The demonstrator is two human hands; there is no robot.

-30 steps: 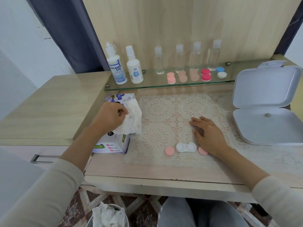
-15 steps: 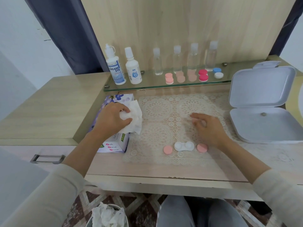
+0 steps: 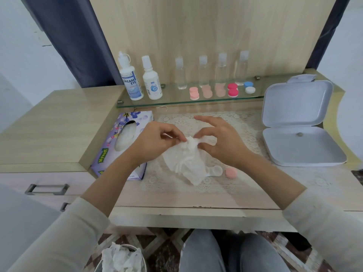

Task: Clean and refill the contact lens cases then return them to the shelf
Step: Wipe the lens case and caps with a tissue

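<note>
Over the lace mat (image 3: 245, 124), left hand (image 3: 155, 142) and right hand (image 3: 222, 142) pinch the tissue (image 3: 186, 161), best twisted to a firm point to reach inside the open case (image 3: 216, 170).

A pale wood-grain back panel (image 3: 196, 26) is set upright at the far side of the desk (image 3: 196, 199). A dark curtain (image 3: 68, 36) is hung behind it on the left, with a white wall (image 3: 19, 46) further left. A glass shelf (image 3: 196, 101) is fixed along the panel's foot. 1 metal drawer handle (image 3: 47, 189) is fitted near left. The floor (image 3: 163, 246) is patterned in brown and white. Soft, even light is cast.
</note>
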